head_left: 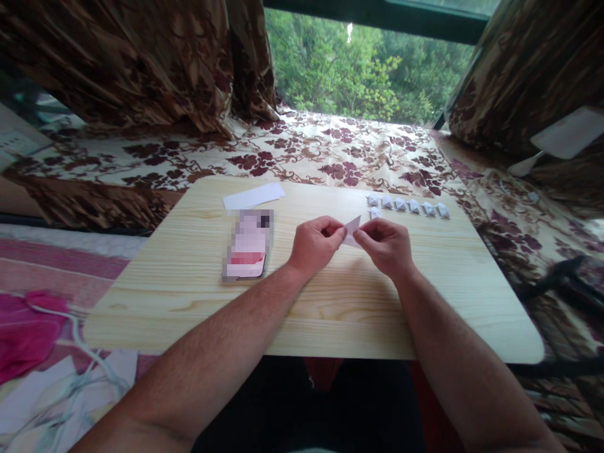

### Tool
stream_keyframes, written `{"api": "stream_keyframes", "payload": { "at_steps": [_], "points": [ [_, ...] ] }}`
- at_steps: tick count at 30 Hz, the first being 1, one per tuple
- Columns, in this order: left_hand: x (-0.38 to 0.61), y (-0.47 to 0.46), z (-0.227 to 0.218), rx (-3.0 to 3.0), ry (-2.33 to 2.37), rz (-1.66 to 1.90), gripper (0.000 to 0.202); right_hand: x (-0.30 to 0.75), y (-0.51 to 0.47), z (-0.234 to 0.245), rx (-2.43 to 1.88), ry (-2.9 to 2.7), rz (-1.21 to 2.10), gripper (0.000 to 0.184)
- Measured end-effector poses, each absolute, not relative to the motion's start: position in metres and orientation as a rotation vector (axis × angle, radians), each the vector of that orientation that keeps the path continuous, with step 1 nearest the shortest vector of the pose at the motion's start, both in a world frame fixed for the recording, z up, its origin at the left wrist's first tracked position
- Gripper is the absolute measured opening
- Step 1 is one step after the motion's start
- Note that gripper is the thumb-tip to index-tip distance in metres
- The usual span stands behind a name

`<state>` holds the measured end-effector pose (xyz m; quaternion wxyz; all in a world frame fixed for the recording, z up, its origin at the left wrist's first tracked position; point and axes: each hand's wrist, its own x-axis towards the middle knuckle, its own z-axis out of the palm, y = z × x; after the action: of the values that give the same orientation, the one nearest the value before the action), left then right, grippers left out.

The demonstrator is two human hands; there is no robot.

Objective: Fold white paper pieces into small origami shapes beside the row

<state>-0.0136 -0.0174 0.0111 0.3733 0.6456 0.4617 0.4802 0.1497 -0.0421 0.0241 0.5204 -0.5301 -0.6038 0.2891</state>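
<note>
A small piece of folded white paper (352,231) is held up between my two hands, just over the wooden table (330,314). My left hand (315,242) pinches its left side between thumb and forefinger. On the right side, the thumb and fingers of my right hand (387,244) are closed on the same paper. Beyond my right hand stands a row of several small folded paper pieces (401,204), with one more paper piece (375,214) in front of the row's left end. The paper's lower folds are partly hidden by my fingers.
Left of my hands lies a phone (248,242), partly blurred out. White paper strips (253,195) lie behind it. A floral cloth (340,148) covers the ledge beyond the table. White cables (78,330) and pink cloth (28,333) are at the lower left.
</note>
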Motion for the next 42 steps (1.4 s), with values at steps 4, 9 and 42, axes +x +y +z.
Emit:
{"api": "stream_keyframes", "payload": {
  "at_steps": [4,9,42],
  "points": [
    [-0.0136,-0.0179,0.0113,1.704,1.188,1.254,0.018,0.1469,-0.0446,0.0237,-1.309,-1.458,0.595,0.015],
    [-0.0133,-0.0195,0.0115,1.706,1.208,1.275,0.018,0.1465,-0.0440,0.0241,-1.323,-1.460,0.625,0.015],
    [-0.0142,-0.0200,0.0134,1.662,1.134,1.215,0.010,0.1495,-0.0428,0.0286,-1.294,-1.440,0.794,0.016]
  ]
}}
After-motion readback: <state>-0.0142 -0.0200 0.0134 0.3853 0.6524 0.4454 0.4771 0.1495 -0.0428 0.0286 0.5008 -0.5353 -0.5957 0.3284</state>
